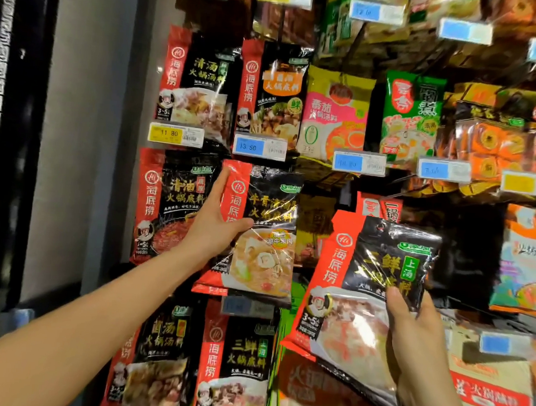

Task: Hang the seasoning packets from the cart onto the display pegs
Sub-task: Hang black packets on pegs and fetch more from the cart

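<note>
the left hand (215,228) grips the red edge of a red-and-black packet (268,234) in the middle row of hanging packets (172,203), thumb across its front; whether it sits on a peg is hidden. the right hand (415,334) holds a second packet (365,281) by its lower right, tilted, just right of the first, below a blue price tag (358,163).

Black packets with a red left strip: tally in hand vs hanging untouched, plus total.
Left-hand packet, gripped by left hand: 1
Right-hand packet, gripped by right hand: 1
Hanging untouched packets: 5
Total: 7
Mostly hidden red packet behind: not counted.
</note>
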The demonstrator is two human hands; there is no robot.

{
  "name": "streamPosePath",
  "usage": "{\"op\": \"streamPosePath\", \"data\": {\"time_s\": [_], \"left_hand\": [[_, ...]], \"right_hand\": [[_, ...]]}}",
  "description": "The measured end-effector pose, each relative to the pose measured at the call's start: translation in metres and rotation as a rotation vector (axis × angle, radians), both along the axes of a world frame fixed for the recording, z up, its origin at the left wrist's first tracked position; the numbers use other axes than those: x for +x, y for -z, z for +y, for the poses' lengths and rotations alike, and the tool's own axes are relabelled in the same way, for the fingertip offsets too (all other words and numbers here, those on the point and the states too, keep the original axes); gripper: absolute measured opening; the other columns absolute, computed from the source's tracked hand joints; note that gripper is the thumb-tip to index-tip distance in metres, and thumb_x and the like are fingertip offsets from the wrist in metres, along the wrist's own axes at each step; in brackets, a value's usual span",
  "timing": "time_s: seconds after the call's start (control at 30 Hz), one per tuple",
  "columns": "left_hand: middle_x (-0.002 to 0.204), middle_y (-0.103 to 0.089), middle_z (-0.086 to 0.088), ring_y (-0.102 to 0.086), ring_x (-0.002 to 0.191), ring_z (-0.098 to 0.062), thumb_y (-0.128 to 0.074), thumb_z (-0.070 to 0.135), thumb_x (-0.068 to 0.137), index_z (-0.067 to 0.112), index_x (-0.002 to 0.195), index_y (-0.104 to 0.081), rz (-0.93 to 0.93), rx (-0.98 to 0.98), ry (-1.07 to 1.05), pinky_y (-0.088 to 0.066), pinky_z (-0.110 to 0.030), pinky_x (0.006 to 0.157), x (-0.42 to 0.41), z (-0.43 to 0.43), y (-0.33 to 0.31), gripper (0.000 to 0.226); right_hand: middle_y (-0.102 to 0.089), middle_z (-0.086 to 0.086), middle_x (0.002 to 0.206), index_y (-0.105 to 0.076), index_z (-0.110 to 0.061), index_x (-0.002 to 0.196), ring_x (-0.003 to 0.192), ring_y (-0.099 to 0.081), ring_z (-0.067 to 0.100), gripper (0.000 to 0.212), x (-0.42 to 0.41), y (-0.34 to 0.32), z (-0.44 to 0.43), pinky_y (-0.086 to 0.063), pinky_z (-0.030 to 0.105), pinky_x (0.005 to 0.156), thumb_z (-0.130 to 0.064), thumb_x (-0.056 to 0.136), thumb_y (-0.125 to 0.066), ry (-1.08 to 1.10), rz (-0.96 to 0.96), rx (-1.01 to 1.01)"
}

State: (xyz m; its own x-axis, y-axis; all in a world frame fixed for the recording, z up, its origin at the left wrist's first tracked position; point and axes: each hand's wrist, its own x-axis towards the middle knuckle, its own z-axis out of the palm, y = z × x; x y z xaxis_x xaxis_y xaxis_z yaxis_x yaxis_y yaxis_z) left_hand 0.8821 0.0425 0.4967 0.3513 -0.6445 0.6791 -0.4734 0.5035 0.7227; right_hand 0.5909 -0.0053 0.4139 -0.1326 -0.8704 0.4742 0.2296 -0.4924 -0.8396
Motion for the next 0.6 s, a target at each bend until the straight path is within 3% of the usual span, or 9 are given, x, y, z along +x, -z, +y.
{"op": "streamPosePath", "data": {"time_s": [0.1,0.23,0.37,0.5,0.6], "left_hand": [[0.139,-0.042,0.012,-0.053,0.100,0.008,-0.077,0.005,0.088,0.046,0.160,-0.012,0.048,-0.022,-0.018,-0.045,0.000,0.060,0.002,-0.007,-0.008,0.105],[0.136,-0.047,0.007,-0.060,0.097,-0.003,-0.079,0.007,0.086,0.044,0.160,-0.014,0.121,-0.027,-0.046,-0.048,-0.012,0.059,0.006,-0.012,-0.018,0.105],[0.135,-0.051,0.003,-0.061,0.090,-0.009,-0.083,0.009,0.083,0.041,0.160,-0.018,0.157,0.046,-0.066,-0.050,-0.018,0.055,0.013,-0.012,-0.027,0.106],[0.125,-0.056,0.003,-0.062,0.089,-0.013,-0.083,0.010,0.082,0.039,0.160,-0.020,0.155,0.115,-0.074,-0.050,-0.028,0.066,0.017,-0.011,-0.025,0.104],[0.113,-0.056,0.008,-0.062,0.087,-0.012,-0.083,0.008,0.082,0.038,0.159,-0.020,0.145,0.135,-0.083,-0.051,-0.028,0.069,0.017,-0.011,-0.025,0.104]], "right_hand": [[-0.053,-0.002,0.135,-0.042,-0.022,0.151,0.117,-0.049,0.018,0.048,0.000,-0.002,-0.001,-0.036,0.037,0.101,-0.028,0.106,-0.055,0.012,0.012,0.001],[-0.044,0.005,0.155,-0.032,-0.015,0.159,0.142,-0.041,0.030,0.060,0.000,-0.008,0.002,-0.033,0.042,0.110,-0.030,0.106,-0.055,0.030,0.032,0.030],[-0.043,-0.002,0.153,-0.029,-0.017,0.161,0.143,-0.039,0.024,0.063,0.002,-0.011,0.002,-0.032,0.044,0.115,-0.033,0.105,-0.055,0.020,0.048,0.027],[-0.041,-0.008,0.150,-0.029,-0.020,0.161,0.146,-0.037,0.023,0.066,0.005,-0.009,0.000,-0.032,0.047,0.119,-0.038,0.103,-0.057,0.004,0.056,0.016],[-0.037,-0.003,0.160,-0.027,-0.021,0.161,0.150,-0.034,0.025,0.067,0.008,-0.007,-0.001,-0.030,0.046,0.119,-0.039,0.104,-0.057,0.009,0.062,0.012]]}}
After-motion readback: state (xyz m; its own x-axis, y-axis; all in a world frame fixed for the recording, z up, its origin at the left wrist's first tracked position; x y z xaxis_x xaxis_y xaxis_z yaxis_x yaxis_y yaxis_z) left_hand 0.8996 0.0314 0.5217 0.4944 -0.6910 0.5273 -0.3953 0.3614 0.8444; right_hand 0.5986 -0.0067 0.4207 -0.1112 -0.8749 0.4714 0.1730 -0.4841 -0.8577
